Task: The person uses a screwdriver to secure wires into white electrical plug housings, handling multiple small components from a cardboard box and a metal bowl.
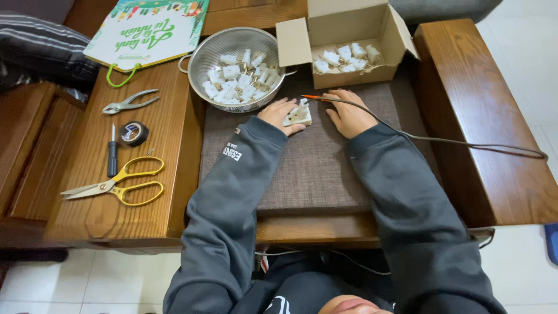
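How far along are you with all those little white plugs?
Some plugs lie in the cardboard box, seemingly finished. The left hand steadies one plug on a white block while the right hand holds a corded tool. Many more wait in the metal colander.

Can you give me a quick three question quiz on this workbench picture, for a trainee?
1. True or false: the scissors have red handles.
2. Which container sits nearer the left hand: A) metal colander B) cardboard box?
3. What does the right hand hold?

Key:
1. False, yellow.
2. A.
3. A thin corded tool with an orange tip, pointed at the white plug.
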